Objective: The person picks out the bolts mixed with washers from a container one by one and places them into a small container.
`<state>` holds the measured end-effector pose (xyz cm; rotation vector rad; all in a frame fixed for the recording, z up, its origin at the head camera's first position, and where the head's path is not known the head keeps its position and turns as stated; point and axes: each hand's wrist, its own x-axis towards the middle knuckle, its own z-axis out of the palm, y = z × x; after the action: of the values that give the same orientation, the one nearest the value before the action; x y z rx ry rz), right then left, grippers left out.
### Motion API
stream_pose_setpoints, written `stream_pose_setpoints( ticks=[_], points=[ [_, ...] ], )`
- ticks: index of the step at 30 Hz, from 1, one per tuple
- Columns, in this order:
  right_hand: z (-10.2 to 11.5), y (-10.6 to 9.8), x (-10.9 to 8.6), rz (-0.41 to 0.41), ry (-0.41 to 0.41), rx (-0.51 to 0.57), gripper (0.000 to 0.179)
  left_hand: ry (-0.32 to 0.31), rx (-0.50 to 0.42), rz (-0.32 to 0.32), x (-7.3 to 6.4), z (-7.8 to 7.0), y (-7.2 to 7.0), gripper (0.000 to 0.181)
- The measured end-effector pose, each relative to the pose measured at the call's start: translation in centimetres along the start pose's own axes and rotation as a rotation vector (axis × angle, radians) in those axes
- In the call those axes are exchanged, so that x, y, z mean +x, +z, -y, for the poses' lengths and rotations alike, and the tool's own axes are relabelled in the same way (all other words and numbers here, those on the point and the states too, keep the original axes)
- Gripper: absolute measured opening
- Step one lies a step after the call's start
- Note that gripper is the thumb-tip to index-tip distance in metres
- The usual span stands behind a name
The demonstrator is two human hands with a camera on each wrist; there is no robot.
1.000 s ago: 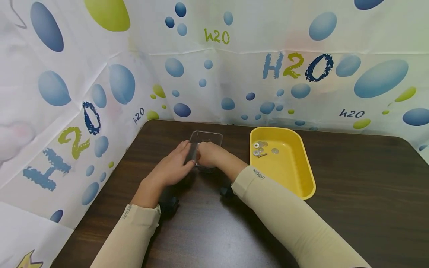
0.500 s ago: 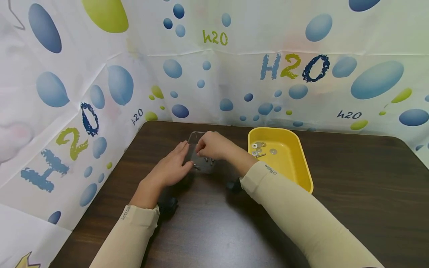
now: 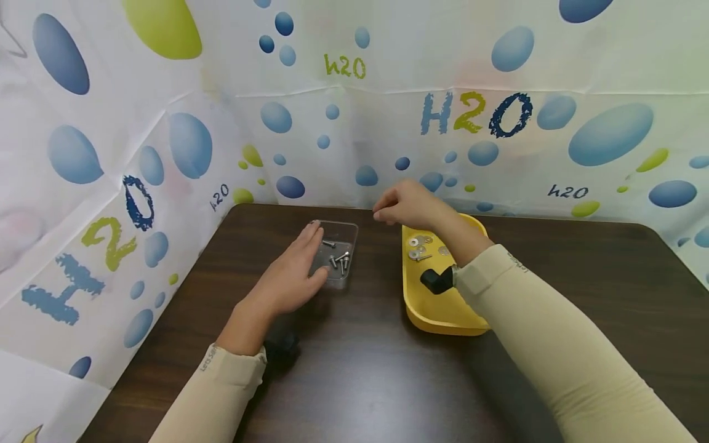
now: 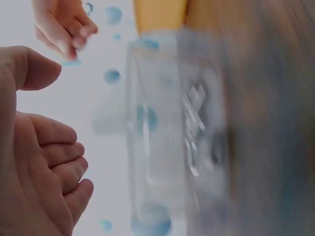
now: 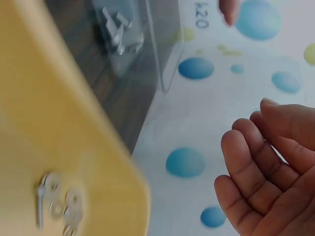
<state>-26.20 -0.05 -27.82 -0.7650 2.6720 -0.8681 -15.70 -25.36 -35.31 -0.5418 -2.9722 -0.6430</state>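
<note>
My left hand is beside the left of a small clear plastic box, fingers extended and thumb apart; whether it touches the box is unclear. Several metal bolts lie inside that box. Above the back left of a yellow tray, my right hand hangs in the air. Its fingers bend loosely, and the right wrist view shows the right hand with nothing in it. In the tray lie several washers and a bolt. Blur softens the clear box in the left wrist view.
A dark wooden table carries the box and, to its right, the tray. White sheeting with blue and green spots rises behind the table and along its left. Black wrist cameras sit under the cuffs.
My right hand has left the clear box, rising and moving right to above the tray. The bolts in the box now show. My left hand has stayed beside the box.
</note>
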Motion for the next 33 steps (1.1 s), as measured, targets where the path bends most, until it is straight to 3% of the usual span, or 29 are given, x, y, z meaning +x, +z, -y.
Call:
stream_pose_setpoints(
  ticks=[9, 19, 25, 33],
  points=[
    [-4.0, -1.5, -1.3, -0.037, 0.112, 0.004, 0.025, 0.125, -0.017, 0.022, 0.8, -5.0, 1.7, 0.076],
    [-8.8, -0.1, -1.5, 0.113, 0.17, -0.063, 0.02, 0.171, 0.029, 0.139, 2.5, -8.7, 5.0, 0.079],
    [-9.9, 1.1, -1.3, 0.221, 0.17, -0.167, 0.017, 0.197, 0.064, 0.199, 3.0, -10.1, 6.5, 0.084],
    [-10.8, 1.9, -0.9, 0.199, 0.183, -0.155, 0.011, 0.152, 0.06, 0.2, 3.2, -10.3, 6.7, 0.091]
  ],
)
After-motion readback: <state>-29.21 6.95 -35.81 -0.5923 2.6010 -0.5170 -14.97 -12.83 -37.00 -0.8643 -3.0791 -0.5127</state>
